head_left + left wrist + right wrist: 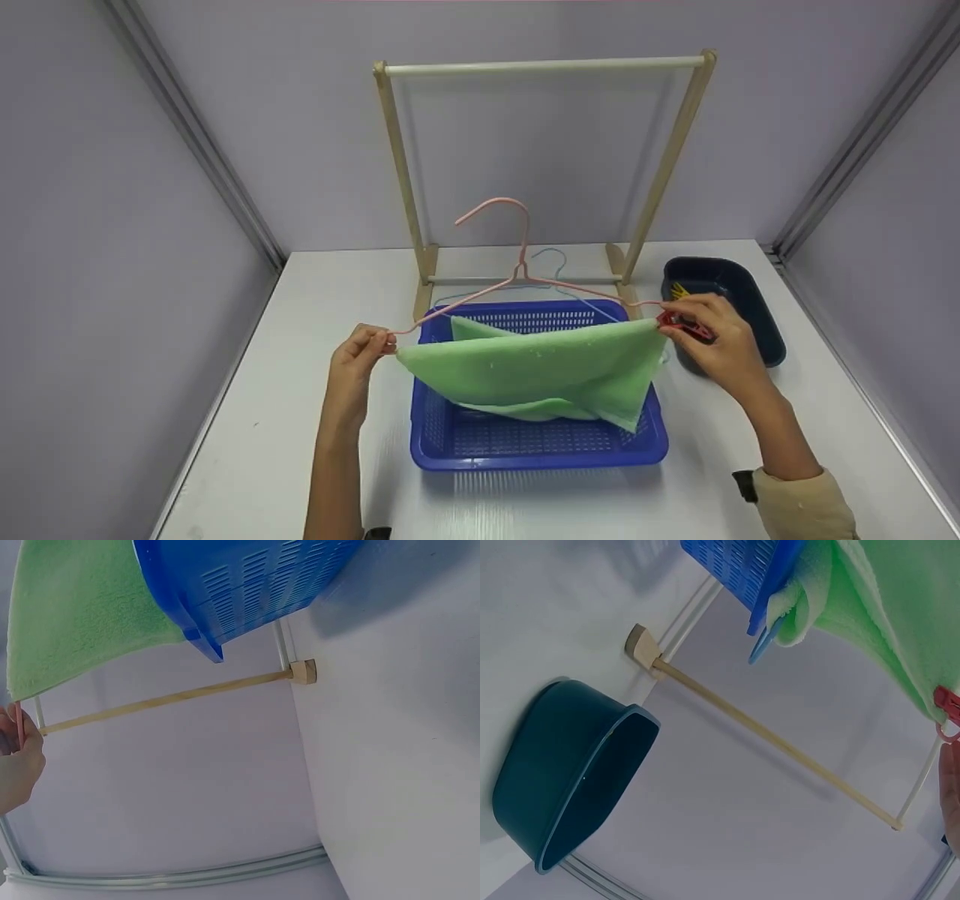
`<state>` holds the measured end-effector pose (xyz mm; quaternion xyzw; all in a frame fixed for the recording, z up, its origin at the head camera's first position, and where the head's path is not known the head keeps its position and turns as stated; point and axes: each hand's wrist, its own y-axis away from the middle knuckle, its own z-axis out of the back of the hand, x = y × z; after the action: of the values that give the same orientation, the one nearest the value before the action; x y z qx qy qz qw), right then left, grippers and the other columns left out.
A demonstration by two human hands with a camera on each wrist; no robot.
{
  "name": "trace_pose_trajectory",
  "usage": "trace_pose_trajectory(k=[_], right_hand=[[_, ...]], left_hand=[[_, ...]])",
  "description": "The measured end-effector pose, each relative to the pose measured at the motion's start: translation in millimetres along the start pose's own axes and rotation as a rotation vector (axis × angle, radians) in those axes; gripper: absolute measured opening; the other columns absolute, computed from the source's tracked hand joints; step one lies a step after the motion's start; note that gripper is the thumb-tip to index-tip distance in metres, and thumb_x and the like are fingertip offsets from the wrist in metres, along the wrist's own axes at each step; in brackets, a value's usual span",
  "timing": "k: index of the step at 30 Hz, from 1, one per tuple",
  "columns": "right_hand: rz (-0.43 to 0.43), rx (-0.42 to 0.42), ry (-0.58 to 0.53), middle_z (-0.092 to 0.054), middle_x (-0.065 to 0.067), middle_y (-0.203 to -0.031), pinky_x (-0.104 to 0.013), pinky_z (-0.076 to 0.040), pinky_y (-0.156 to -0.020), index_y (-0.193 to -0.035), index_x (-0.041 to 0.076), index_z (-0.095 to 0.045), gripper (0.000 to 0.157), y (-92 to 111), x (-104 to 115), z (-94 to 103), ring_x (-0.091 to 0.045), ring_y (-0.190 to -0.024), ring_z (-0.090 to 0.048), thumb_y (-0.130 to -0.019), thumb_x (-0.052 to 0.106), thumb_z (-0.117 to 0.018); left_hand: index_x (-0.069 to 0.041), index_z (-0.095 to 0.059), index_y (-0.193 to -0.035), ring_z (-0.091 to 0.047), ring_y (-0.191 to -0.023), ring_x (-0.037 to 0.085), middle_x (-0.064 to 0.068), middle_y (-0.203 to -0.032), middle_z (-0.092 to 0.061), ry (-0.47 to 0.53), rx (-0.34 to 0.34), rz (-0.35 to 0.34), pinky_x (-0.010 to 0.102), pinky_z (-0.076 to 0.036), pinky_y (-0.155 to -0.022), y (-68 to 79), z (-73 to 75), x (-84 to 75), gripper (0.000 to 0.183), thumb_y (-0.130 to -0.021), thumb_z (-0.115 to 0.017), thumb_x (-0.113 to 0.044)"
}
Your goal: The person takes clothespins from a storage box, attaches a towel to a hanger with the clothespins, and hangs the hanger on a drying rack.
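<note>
A pink clothes hanger (480, 289) is held up over the blue basket (536, 459), its hook pointing upward. My left hand (356, 361) pinches the hanger's left end, right at the corner of a light green towel (525, 367). The towel hangs below the hanger's arms, its lower part over the basket. At the other end, my right hand (716, 337) grips a red clothespin (684, 325), which sits at the towel's right corner in the right wrist view. Its fingers are also at the hanger's right tip. A light blue hanger (559, 262) shows behind, partly hidden by the towel.
A wooden rack with a white top bar (547, 66) stands behind the basket. To the right is a dark teal tub (765, 330) with yellow clothespins (679, 291) in it, partly covered by my right hand. Grey walls enclose the white table (300, 300).
</note>
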<state>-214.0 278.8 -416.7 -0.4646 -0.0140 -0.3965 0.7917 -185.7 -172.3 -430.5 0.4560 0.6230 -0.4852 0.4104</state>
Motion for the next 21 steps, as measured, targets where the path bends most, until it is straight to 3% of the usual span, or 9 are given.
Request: trace_pose_trajectory(k=[5, 10, 21], right_hand=[[-0.018, -0.005, -0.007, -0.059, -0.008, -0.101, -0.013, -0.039, -0.081, -0.105, 0.006, -0.068, 0.046, 1.2, 1.1, 1.0, -0.013, -0.096, -0.051, -0.063, -0.009, -0.079], [-0.046, -0.010, 0.003, -0.059, -0.008, -0.102, -0.011, -0.038, -0.082, -0.106, 0.006, -0.067, 0.046, 4.1, 2.3, 2.6, -0.011, -0.097, -0.051, -0.064, -0.007, -0.079], [0.014, -0.036, -0.065, -0.060, -0.015, -0.100, -0.012, -0.039, -0.079, -0.103, -0.002, -0.066, 0.046, -3.0, 7.1, 1.2, -0.013, -0.093, -0.053, -0.061, -0.019, -0.073]], left_hand=[[0.010, -0.058, -0.085, -0.052, -0.083, 0.018, 0.007, -0.084, -0.051, -0.006, 0.007, -0.008, 0.033, -0.041, -0.083, -0.4, -1.6, 0.6, 0.018, -0.094, -0.050, -0.004], [0.006, -0.059, -0.085, -0.052, -0.085, 0.018, 0.006, -0.085, -0.052, -0.007, 0.019, -0.010, 0.032, -0.043, -0.082, -1.3, -3.4, 1.5, 0.017, -0.094, -0.051, -0.005], [0.002, -0.061, -0.084, -0.053, -0.082, 0.018, 0.006, -0.085, -0.052, -0.015, -0.008, -0.008, 0.034, -0.041, -0.083, 0.3, 2.2, 0.9, 0.016, -0.094, -0.051, -0.006]])
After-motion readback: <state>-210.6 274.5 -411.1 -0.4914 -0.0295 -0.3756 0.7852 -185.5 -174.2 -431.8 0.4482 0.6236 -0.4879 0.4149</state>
